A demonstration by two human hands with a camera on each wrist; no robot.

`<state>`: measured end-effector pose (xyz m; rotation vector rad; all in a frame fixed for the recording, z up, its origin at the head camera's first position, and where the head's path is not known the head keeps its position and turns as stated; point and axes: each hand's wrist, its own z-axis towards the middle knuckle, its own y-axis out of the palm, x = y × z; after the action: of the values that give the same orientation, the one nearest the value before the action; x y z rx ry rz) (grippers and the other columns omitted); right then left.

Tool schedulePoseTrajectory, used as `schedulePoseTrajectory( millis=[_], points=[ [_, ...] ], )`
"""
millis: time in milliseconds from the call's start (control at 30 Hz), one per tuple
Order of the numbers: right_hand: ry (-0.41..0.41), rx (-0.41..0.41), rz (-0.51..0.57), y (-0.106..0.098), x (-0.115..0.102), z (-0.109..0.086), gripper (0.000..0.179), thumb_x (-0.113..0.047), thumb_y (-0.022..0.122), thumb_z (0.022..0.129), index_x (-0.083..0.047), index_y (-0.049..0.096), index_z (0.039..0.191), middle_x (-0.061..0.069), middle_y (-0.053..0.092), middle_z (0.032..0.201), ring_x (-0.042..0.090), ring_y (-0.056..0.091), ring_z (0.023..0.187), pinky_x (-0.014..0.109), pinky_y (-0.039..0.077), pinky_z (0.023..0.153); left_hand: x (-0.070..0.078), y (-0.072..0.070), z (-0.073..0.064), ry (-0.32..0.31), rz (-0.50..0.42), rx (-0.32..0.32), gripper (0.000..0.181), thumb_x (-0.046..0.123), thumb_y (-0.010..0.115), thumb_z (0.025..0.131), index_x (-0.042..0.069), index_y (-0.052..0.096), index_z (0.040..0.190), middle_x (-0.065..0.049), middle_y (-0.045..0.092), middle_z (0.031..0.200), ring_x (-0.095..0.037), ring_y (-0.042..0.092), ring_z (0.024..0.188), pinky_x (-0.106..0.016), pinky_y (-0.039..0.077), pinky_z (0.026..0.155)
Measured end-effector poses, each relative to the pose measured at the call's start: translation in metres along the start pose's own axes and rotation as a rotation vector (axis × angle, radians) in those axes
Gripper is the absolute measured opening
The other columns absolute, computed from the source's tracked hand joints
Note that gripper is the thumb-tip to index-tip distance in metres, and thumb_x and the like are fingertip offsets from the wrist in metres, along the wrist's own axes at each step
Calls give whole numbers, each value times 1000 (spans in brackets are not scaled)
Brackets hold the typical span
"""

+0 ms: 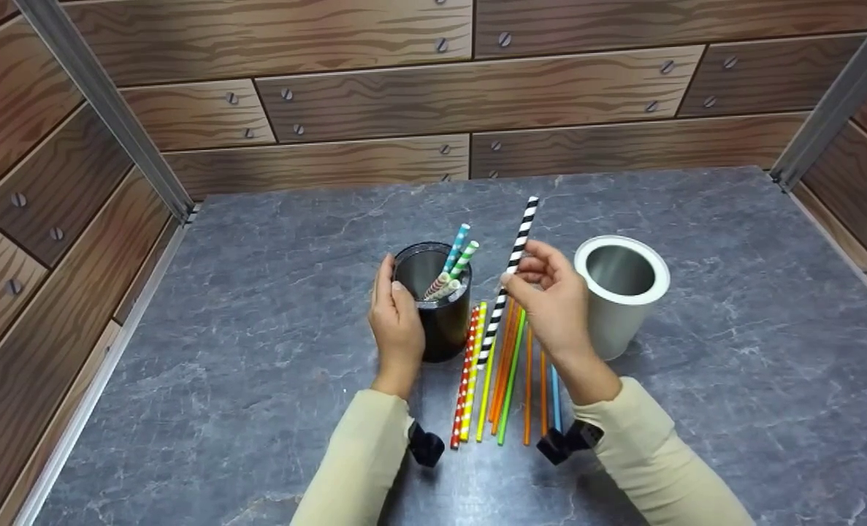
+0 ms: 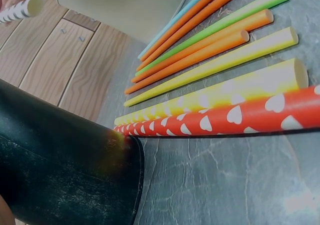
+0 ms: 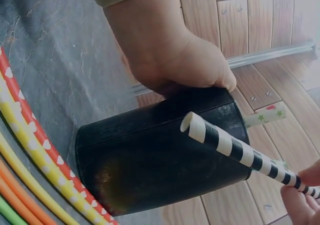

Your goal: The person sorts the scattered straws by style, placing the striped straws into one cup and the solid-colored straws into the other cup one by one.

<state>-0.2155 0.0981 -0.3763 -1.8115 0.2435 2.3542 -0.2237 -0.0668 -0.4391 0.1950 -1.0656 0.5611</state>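
My left hand (image 1: 396, 329) grips the left side of a black cylindrical cup (image 1: 444, 332), its thumb near the rim. Several paper straws lean inside it, among them a blue dotted straw (image 1: 458, 242) and a green striped straw (image 1: 466, 257). Between thumb and fingers, my right hand (image 1: 559, 307) pinches a black-and-white striped straw (image 1: 526, 226) about midway along. That straw slants over the table to the right of the black cup; its lower open end shows in front of the cup (image 3: 165, 155) in the right wrist view.
Between the forearms lies a row of straws: a red straw with white hearts (image 2: 205, 123), a yellow patterned straw (image 2: 250, 87), and several thin yellow, orange, green and blue ones. A white cup (image 1: 616, 329) stands right of my right hand. Wood-patterned walls (image 1: 375, 95) enclose the grey table (image 1: 272, 292).
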Motion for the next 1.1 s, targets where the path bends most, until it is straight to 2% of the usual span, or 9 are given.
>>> schedulePoseTrajectory(
  millis=[267,500,867,1100],
  points=[
    [-172,67,45,2,-11,-2,43,13,65,72,11,55,114,5,59,87,9,57,75,19,48,72,-1,0,0,-5,-4,15,42,7,34,94,-2,45,134,-15,48,137,-25,41,129,-38,32,106],
    [-311,126,128,4,-16,-1,39,14,64,71,14,55,110,3,60,84,11,57,75,20,48,74,-2,1,1,16,-1,27,42,7,35,94,-3,46,133,-16,49,135,-26,42,128,-38,33,106],
    [-410,183,309,7,-25,-4,38,17,61,73,11,53,110,6,59,88,17,57,81,22,48,74,-1,0,0,32,-8,20,41,6,35,94,-4,45,133,-17,49,135,-26,42,128,-38,33,106],
    [-475,222,399,10,-24,-5,40,20,60,72,7,51,108,6,57,88,15,57,81,22,49,73,-1,1,1,32,-6,26,41,5,35,94,-4,46,133,-17,48,135,-27,42,128,-38,33,106]
  ],
)
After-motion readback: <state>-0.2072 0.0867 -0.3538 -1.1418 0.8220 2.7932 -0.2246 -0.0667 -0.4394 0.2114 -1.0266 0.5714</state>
